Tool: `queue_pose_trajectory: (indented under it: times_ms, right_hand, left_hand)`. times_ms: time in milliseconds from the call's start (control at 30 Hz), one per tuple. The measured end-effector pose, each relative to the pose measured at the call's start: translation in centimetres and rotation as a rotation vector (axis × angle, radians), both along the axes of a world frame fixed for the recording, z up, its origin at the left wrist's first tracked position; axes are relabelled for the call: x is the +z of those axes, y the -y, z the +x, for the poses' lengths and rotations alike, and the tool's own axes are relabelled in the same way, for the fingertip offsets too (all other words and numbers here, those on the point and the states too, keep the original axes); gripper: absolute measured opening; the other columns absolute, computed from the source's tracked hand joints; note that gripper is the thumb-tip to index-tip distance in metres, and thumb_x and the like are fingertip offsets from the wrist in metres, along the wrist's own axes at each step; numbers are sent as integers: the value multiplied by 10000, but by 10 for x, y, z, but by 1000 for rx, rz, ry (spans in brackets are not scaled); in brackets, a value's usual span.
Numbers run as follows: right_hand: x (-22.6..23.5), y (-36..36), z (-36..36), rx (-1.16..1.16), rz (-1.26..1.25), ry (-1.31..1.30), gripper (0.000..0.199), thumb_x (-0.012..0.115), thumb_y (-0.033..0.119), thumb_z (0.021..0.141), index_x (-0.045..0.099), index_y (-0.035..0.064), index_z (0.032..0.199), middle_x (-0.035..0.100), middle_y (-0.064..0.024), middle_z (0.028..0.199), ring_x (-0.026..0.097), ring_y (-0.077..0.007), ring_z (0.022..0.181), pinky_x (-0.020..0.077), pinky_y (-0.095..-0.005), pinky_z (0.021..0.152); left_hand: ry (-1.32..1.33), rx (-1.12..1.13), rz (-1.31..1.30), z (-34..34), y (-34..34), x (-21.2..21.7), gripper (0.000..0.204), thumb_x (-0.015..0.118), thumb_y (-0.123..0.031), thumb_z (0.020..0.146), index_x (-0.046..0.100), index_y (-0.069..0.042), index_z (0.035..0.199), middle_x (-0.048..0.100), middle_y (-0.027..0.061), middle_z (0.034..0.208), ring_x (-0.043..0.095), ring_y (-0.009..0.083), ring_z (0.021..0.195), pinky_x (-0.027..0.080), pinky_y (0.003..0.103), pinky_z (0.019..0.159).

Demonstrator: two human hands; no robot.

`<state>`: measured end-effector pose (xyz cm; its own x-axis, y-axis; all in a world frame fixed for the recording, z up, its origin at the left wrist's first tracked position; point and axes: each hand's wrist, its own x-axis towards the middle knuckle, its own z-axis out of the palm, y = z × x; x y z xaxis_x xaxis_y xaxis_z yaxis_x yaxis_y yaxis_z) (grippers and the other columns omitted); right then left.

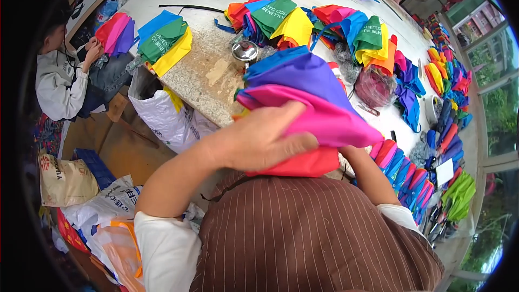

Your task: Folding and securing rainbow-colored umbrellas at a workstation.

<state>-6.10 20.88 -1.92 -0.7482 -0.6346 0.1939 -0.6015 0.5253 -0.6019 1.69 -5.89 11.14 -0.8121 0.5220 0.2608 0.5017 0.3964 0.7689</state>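
A multicoloured folding umbrella (330, 108), with blue, purple, pink and red panels, is held in front of my apron, its cloth loose and partly fanned out. My left hand (259, 135) lies across the pink panel, thumb and fingers apart, slightly blurred. Of my right hand (348, 151), only the wrist side shows at the umbrella's lower right; cloth hides its fingers. Beyond the umbrella, a shiny round metal piece (245, 51) stands on the worn white table (211, 73).
Similar umbrellas (275, 19) lie in bunches across the table, with rolled ones (400, 170) to the right. A clear plastic-wrapped bundle (374, 86) sits among them. At left, a seated person (65, 81) handles another umbrella (116, 35). Sacks and bags (67, 181) crowd the floor.
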Motion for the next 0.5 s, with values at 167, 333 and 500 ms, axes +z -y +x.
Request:
queue_pose_trajectory:
  times_ms: [167,333,500]
  right_hand:
    - [57,88,24,-191,-1187,1205,335,447,142,967,436,44,1288,500,-118,1258,512,-212,1143,404,-297,1009]
    - [-34,20,-34,-105,-912,1115,403,446,149,968,377,43,1351,429,-120,1336,455,-209,1204,356,-308,1049]
    - [-52,30,-36,-47,-681,1079,462,445,155,968,329,43,1401,373,-122,1399,409,-207,1253,317,-317,1082]
  left_hand:
    - [280,-246,869,-3,26,32,646,337,-514,963,399,39,1293,656,139,913,621,157,869,471,286,778]
    - [164,300,-81,-37,35,-13,457,417,-386,976,518,6,1189,644,113,1005,609,193,885,455,316,835]
    - [429,-290,867,-31,2,20,778,276,-627,921,306,-6,1388,562,261,1184,573,338,1095,390,410,986]
